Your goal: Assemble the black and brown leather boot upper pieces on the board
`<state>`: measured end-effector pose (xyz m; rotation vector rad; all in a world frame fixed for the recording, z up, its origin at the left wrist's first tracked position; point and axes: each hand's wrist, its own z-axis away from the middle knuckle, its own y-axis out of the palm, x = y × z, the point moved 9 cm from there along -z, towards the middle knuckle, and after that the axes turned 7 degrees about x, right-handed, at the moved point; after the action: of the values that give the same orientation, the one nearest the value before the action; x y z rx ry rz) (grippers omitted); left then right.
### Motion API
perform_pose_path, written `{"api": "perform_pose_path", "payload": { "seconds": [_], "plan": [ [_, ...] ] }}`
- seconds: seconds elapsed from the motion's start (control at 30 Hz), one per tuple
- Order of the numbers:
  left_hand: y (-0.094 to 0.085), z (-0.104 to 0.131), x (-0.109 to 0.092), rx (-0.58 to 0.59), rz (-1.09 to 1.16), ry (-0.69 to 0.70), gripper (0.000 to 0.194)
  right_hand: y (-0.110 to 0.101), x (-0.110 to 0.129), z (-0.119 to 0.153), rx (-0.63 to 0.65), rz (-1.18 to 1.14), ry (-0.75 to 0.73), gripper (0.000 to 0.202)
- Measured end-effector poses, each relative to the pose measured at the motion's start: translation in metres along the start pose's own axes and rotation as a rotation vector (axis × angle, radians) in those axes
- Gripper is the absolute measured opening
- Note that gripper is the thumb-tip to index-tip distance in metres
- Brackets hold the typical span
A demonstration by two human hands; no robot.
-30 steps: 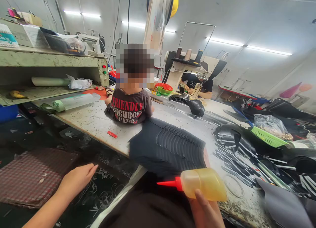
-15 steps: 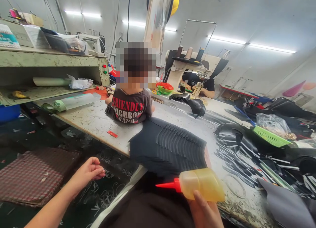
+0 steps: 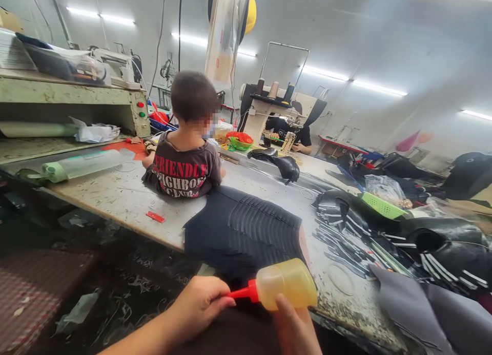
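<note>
A squeeze bottle (image 3: pixel 292 280) of yellow liquid with a red pointed nozzle lies almost level above the table's near edge. My right hand (image 3: pixel 294 324) is wrapped round it from below, thumb against its side. At the nozzle's tip the fingers of my left hand (image 3: pixel 203 301) are pinched closed; whether they also hold a small cap is hidden. Just beyond the bottle lies a stack of black cut pieces (image 3: pixel 249 227), with many overlapping curved edges in rows.
A person (image 3: pixel 182 150) sits on the worktable (image 3: pixel 126 196) behind the stack. Black strips and curved parts (image 3: pixel 346 242) cover the right side. Farther back, another person works at a sewing machine (image 3: pixel 265 114). A clear plastic cylinder (image 3: pixel 88 163) lies at left.
My left hand has moved right and up to the nozzle, and its fingers have closed on the tip. The bottle stays in my right hand. The view has turned right.
</note>
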<state>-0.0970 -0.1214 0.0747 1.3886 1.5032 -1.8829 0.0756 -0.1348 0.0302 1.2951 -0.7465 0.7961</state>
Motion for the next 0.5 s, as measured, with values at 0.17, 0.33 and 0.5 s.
{"api": "perform_pose_path", "payload": {
  "seconds": [0.17,0.33,0.5],
  "plan": [
    [0.017,0.003,0.002,0.255,0.183,-0.068,0.032,-0.001,0.002,-0.004,0.027,-0.024,-0.012,0.051],
    [0.024,0.013,0.019,0.284,0.511,-0.248,0.05,0.006,0.003,-0.008,0.088,-0.027,-0.021,0.055],
    [0.009,0.009,0.04,-0.117,0.843,-0.31,0.061,0.006,-0.004,-0.008,0.049,-0.012,0.001,0.043]
  ]
}}
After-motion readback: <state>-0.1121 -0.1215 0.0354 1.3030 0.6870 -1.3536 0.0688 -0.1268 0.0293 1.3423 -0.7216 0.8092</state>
